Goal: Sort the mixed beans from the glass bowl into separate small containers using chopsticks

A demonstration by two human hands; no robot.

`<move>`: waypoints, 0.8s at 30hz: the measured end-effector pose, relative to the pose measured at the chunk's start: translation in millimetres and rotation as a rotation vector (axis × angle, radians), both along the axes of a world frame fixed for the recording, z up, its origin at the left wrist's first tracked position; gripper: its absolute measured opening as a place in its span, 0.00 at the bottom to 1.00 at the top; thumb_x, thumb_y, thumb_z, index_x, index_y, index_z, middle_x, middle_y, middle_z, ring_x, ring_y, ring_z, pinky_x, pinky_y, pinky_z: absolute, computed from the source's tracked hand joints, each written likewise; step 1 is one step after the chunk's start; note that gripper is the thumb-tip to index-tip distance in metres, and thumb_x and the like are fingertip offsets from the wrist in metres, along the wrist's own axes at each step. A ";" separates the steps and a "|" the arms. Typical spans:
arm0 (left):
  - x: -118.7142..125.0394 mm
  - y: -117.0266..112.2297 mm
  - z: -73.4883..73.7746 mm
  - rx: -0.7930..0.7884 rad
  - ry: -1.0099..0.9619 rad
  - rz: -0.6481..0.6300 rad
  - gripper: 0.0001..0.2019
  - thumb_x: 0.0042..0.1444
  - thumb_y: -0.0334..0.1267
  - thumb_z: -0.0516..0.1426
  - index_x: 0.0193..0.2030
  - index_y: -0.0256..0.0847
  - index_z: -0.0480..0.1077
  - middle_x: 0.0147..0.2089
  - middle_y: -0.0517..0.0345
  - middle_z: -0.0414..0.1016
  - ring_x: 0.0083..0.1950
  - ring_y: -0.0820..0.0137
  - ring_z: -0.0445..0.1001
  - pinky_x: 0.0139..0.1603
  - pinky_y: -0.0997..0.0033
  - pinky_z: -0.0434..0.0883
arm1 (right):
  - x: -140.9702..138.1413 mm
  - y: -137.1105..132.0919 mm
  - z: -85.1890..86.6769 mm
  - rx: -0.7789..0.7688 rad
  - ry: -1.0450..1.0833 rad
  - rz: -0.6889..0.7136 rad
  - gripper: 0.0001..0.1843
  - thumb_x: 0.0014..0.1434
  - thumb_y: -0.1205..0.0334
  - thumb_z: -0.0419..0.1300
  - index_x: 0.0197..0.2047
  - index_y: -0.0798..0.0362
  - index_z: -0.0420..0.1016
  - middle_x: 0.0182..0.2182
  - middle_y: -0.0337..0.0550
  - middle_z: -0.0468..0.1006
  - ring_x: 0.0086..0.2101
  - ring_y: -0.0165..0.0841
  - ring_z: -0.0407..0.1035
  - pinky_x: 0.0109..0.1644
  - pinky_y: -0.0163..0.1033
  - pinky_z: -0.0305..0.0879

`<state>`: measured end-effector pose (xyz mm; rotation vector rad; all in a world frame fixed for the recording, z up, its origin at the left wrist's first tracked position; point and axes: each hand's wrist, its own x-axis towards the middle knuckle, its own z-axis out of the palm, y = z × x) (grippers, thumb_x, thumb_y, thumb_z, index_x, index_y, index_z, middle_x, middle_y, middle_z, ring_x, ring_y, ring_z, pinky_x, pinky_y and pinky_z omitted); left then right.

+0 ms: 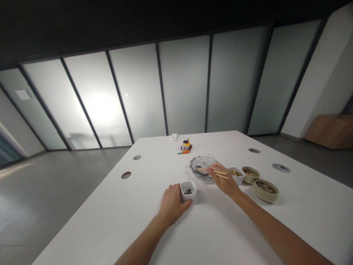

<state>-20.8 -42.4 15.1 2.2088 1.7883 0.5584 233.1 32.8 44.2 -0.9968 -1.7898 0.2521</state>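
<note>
From my station I see table (121, 209) spreading from the left edge to my left hand (172, 204), which grips a white cup (190, 197) by its side. Over the glass bowl (194, 163), chopsticks (223, 173) sit pinched in my right hand (224, 183); a white bowl (239, 180) and two green bowls (264, 196) crowd that side, well inside the right edge.

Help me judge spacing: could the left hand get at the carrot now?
Probably yes: the left hand holds the cup, but its path to the carrot looks free, with the bowl off to the right.
</note>
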 end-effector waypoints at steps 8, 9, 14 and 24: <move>1.0 -1.0 0.9 0.009 -0.022 -0.011 0.17 0.57 0.50 0.62 0.48 0.44 0.68 0.50 0.52 0.76 0.54 0.58 0.71 0.52 0.64 0.63 | 11.3 -2.1 52.9 -0.320 0.584 0.121 0.29 0.52 0.31 0.68 0.31 0.52 0.78 0.29 0.44 0.83 0.27 0.36 0.79 0.39 0.44 0.83; 1.0 -1.4 1.2 0.008 -0.022 -0.009 0.17 0.57 0.50 0.62 0.47 0.44 0.68 0.50 0.52 0.76 0.54 0.58 0.71 0.52 0.65 0.63 | 11.7 -5.5 58.1 -0.353 0.560 0.164 0.29 0.51 0.31 0.69 0.30 0.52 0.77 0.28 0.43 0.83 0.26 0.36 0.79 0.38 0.44 0.83; 1.1 -1.5 1.8 -0.005 -0.008 0.007 0.18 0.57 0.53 0.62 0.46 0.43 0.69 0.51 0.52 0.76 0.53 0.58 0.71 0.50 0.65 0.64 | 8.3 -17.3 67.3 -0.389 0.364 0.243 0.28 0.57 0.32 0.64 0.31 0.52 0.78 0.27 0.45 0.83 0.28 0.39 0.80 0.35 0.43 0.82; 2.5 -2.3 5.0 -0.023 -0.012 0.004 0.17 0.57 0.50 0.62 0.47 0.43 0.68 0.52 0.51 0.76 0.55 0.58 0.71 0.52 0.64 0.64 | 11.6 -1.6 36.5 0.007 -0.106 -0.002 0.27 0.69 0.39 0.53 0.30 0.48 0.78 0.30 0.45 0.80 0.33 0.38 0.75 0.40 0.42 0.71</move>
